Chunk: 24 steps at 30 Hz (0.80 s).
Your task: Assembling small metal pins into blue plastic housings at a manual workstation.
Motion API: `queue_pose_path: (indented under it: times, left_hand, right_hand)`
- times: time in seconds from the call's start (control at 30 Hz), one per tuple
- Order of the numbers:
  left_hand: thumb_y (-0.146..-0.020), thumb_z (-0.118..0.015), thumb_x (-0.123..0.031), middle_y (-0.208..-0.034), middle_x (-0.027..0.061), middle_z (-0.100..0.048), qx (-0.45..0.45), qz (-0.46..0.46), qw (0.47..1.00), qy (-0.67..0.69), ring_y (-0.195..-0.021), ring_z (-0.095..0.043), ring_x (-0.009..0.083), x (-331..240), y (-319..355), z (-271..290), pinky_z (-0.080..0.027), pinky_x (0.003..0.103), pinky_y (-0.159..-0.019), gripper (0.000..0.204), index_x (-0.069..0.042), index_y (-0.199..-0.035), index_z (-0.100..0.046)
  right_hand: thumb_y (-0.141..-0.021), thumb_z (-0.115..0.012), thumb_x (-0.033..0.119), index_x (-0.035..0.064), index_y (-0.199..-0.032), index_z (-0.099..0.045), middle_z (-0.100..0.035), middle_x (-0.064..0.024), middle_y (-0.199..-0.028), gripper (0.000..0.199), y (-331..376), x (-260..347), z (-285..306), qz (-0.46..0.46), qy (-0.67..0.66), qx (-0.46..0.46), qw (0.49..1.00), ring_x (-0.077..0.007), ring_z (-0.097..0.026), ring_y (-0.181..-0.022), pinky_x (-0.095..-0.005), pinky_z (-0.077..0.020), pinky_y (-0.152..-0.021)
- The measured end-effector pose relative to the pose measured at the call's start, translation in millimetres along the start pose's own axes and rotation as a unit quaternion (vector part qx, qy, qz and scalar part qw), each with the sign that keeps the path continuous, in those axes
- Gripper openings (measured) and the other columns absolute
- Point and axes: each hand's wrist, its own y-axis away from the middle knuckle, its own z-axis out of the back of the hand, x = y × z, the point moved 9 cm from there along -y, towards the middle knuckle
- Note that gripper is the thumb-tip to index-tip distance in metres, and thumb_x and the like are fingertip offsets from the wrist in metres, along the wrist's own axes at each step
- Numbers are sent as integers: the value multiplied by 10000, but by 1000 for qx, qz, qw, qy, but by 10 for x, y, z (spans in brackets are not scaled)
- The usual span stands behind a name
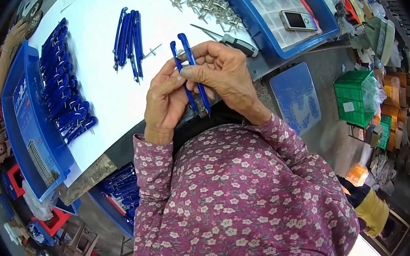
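From the head view, you hold a pair of blue plastic compass legs (191,75) over the near edge of the white table (98,83), both hands meeting around them. Your left hand (164,102) curls its fingers around the left leg low down, thumb pressed against it. Your right hand (225,75) pinches the right leg between thumb and forefinger about halfway along, the other fingers folded close behind. The two legs run side by side, their rounded tops pointing far and rising clear of your fingertips, their lower ends dropping toward your chest where a small metal piece (202,112) sits between them; whether it is already seated you cannot tell from here.

To join them well, keep the legs parallel, hold your grip near the joint rather than the tips, and press straight so nothing twists.

On the far side lies a loose bundle of blue legs (128,39), with a long row of finished blue pieces (64,82) to the left beside a blue tray (24,124). A heap of metal pins (204,3) lies far right, a screwdriver (229,39) just beyond your right knuckles, and a phone (299,21) in another blue bin (272,10).
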Motion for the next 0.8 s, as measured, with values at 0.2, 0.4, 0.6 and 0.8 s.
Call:
queue_pose_path:
  times: [0.2, 0.4, 0.6, 0.8]
  left_hand:
    - [-816, -470, 3, -1014, 175, -539, -1, 2, 1000, 29, -883, -565, 188, 38, -19, -52, -485, 289, -789, 421, 95, -1210, -351]
    - [-820, -475, -3, -1012, 164, -542, 34, -6, 999, 16, -892, -566, 185, 42, -50, 16, -487, 291, -786, 400, 93, -1193, -367]
    - [-822, -474, 2, -900, 102, -551, 13, -18, 1000, 13, -737, -531, 139, -14, -48, 54, -472, 251, -685, 349, 71, -1159, -410]
    - [-829, -461, -1, -863, 103, -549, 26, -40, 999, -16, -706, -525, 139, -99, -36, 27, -461, 272, -647, 324, 63, -1145, -421]
  right_hand:
    - [-778, -641, 56, -61, -945, -550, -582, -53, -627, 223, 0, 52, -34, 4, 19, 2, 1000, -22, -489, -447, -133, -341, -351]
    - [-781, -642, 66, -57, -946, -552, -584, -48, -637, 224, -20, 34, -31, 4, 32, -1, 999, -26, -507, -480, -132, -352, -370]
    - [-802, -625, 94, -46, -953, -557, -593, -49, -648, 217, -44, -25, -13, -28, 34, 5, 999, -35, -535, -523, -125, -357, -387]
    - [-819, -597, 103, -46, -944, -563, -596, -46, -654, 197, -58, -19, 18, -17, 20, -14, 1000, -30, -531, -522, -128, -341, -384]
